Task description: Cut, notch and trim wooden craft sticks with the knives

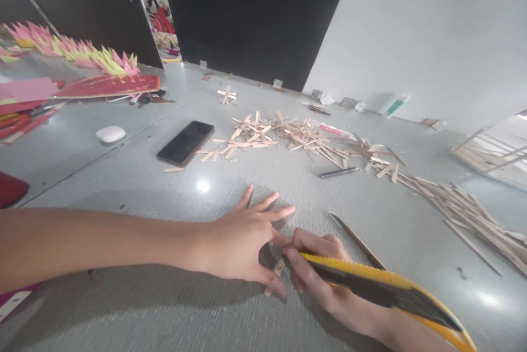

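My left hand [242,239] lies low over the grey tabletop, three fingers spread wide. Its thumb and index finger hold a small pale wooden piece [280,266] with dark marks against the surface. Right beside it, my right hand [325,269] is closed around a long yellow-and-black hand tool [370,283], thumb and index finger pinched near its front end. The tool's working tip is hidden by the fingers. A narrow dark blade-like strip [354,236] with a pointed end lies just beyond the right hand, partly behind the tool.
Cut wooden stick pieces [263,129] lie heaped ahead; longer strips [465,209] are at right. A phone [186,143], a white case [110,134] and a pen [339,173] rest nearby. Pink-and-yellow folded paper [78,51] stands at left; a dark panel [255,17] rises behind.
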Action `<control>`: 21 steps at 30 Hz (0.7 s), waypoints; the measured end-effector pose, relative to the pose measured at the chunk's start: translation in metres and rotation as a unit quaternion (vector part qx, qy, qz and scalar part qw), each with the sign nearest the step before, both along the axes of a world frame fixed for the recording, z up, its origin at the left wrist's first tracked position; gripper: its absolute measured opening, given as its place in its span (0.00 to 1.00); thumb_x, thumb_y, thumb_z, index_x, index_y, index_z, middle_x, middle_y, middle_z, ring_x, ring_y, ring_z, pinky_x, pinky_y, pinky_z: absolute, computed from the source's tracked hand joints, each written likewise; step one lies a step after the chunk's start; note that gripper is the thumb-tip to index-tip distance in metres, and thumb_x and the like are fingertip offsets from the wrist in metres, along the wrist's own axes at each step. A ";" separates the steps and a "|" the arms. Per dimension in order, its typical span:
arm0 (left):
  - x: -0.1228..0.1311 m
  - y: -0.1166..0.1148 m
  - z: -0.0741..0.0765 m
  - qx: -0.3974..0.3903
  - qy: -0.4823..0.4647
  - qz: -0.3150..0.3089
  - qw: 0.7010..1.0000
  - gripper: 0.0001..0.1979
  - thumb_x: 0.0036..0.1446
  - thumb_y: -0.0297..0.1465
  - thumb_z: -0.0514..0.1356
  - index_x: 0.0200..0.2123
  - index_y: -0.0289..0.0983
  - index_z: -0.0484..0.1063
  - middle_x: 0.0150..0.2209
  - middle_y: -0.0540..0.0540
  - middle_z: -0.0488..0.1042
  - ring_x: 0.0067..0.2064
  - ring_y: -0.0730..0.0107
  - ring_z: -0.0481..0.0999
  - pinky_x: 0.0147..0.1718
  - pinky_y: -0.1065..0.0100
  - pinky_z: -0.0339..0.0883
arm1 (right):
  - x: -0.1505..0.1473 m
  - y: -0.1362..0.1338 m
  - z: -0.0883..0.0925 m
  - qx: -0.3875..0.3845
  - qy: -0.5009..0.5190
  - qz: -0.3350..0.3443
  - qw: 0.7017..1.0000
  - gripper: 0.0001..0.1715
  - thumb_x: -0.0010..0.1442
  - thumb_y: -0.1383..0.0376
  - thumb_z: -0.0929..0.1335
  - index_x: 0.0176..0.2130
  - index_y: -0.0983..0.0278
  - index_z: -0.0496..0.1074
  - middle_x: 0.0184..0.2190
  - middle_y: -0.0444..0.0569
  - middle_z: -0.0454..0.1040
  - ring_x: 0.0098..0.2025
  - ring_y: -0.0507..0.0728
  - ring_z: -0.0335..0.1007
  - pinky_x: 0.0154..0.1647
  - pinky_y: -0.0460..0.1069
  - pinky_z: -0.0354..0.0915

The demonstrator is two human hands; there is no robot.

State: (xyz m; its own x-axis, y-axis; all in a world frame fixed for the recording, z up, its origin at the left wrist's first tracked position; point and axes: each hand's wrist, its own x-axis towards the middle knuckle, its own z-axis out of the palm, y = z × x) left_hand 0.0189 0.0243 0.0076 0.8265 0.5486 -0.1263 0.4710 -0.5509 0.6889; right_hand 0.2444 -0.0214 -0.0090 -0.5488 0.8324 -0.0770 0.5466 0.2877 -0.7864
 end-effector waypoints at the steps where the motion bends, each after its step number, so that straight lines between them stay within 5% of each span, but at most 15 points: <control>1: 0.000 0.000 0.000 -0.001 -0.002 0.001 1.000 0.29 0.54 0.55 0.70 0.56 0.53 0.78 0.77 0.45 0.45 0.76 0.33 0.32 0.63 0.23 0.17 | 0.000 0.000 0.001 -0.002 -0.001 0.001 1.000 0.26 0.75 0.49 0.58 0.29 0.58 0.61 0.22 0.37 0.71 0.24 0.54 0.67 0.40 0.57 0.62; 21: 0.005 0.000 0.005 0.028 0.035 0.003 0.999 0.20 0.58 0.54 0.68 0.41 0.46 0.84 0.76 0.39 0.48 0.76 0.34 0.36 0.62 0.20 0.26 | -0.001 0.008 0.005 0.024 -0.022 0.063 0.997 0.25 0.76 0.53 0.54 0.30 0.58 0.62 0.23 0.40 0.69 0.24 0.55 0.64 0.39 0.58 0.60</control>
